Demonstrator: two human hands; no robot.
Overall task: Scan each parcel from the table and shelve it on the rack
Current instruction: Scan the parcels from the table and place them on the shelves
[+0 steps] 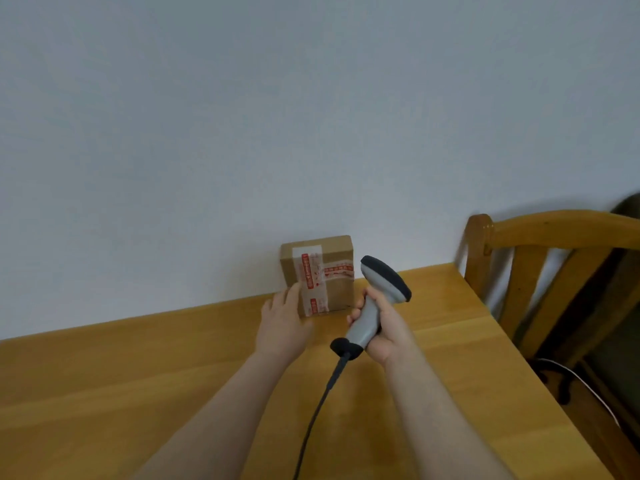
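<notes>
Both bare forearms enter from the bottom edge, over a light brown wooden table (138, 375). Right hand (382, 329) has its fingers wrapped tight around the grip of a grey plastic barcode scanner with a black head (375, 299). Scanner is held upright above the tabletop, head tilted toward the top left. Its black cord (320, 403) drops from the handle base and runs off the bottom edge.

Left hand (282, 323) is flat with the back facing up, fingers straight and together, tips touching the lower left edge of a small brown cardboard parcel sealed with white-and-red printed tape (318, 275). Cannot tell where the thumb sits.

Parcel stands on edge at the table's far side, against a plain pale grey wall (242, 116), taped face toward the camera, just left of the scanner head.

At the right, a wooden slat-back chair (554, 233) stands beside the table end, with a thin white cable (585, 384) on the floor below. Frame is slightly blurred.
</notes>
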